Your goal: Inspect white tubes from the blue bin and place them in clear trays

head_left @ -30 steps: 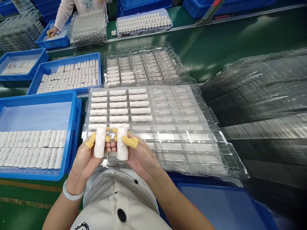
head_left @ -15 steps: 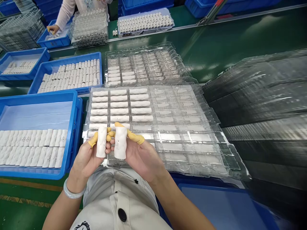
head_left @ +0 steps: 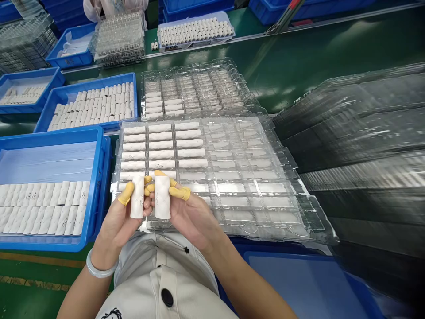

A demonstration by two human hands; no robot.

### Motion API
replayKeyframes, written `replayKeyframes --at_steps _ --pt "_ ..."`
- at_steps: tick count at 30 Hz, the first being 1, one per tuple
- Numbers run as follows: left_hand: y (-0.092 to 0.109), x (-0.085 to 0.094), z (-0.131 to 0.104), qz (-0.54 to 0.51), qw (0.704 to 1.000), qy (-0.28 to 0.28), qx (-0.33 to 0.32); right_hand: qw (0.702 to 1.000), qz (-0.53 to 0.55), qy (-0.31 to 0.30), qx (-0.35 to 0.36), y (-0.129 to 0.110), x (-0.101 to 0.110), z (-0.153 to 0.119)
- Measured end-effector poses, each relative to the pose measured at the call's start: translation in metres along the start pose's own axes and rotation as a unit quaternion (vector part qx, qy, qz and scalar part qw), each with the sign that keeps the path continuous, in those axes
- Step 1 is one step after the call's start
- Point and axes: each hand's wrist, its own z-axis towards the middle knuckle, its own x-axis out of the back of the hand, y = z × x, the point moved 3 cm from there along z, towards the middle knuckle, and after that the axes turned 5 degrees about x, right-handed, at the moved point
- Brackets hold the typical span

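Note:
My left hand [head_left: 121, 212], with yellow finger cots, is closed on a white wavy cylinder [head_left: 137, 197] bearing small dark script. My right hand [head_left: 189, 212], also in yellow finger cots, grips a second white wavy cylinder [head_left: 162, 197] with faint dark marks. Both pieces stand nearly upright side by side, a small gap between them, with fingertips meeting around that gap. Under and beyond my hands lies a clear plastic tray [head_left: 212, 155]. Its left three columns hold white cylinders lying sideways; the cells on the right show only clear plastic.
At left, a blue bin [head_left: 49, 137] holds two rows of cylinders. Behind it stands another filled blue bin [head_left: 43, 122]. A second clear tray [head_left: 239, 84] lies beyond mine. Dark stacked sheets [head_left: 365, 146] rise at right. Across the green belt [head_left: 318, 57], a co-worker's sleeves [head_left: 91, 9] show.
The view has shifted slightly, so the scene sits a little further left. Both cylinders stay in my hands. The co-worker's hand has left the far blue bin.

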Motion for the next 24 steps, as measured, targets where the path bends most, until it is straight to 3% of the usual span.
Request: replayKeyframes --at_steps 2,5,9,17,24 --pt "-0.003 -0.001 0.000 0.070 0.996 0.005 -0.054 1.000 -0.008 -0.011 -0.001 0.002 -0.001 0.000" --pt "-0.007 -0.002 -0.003 0.176 0.975 0.065 -0.115 1.000 -0.007 -0.012 -0.001 0.003 -0.005 0.000" --pt "-0.008 -0.004 -0.007 0.239 0.961 0.066 -0.120 1.000 -0.002 -0.010 -0.001 0.001 -0.006 0.000" --pt "-0.004 -0.005 -0.004 0.143 0.986 0.036 -0.071 1.000 -0.013 -0.022 0.005 0.000 -0.002 -0.001" --pt "-0.008 -0.010 0.001 0.072 0.997 -0.008 0.014 0.993 -0.117 0.005 0.031 -0.003 0.004 -0.006"
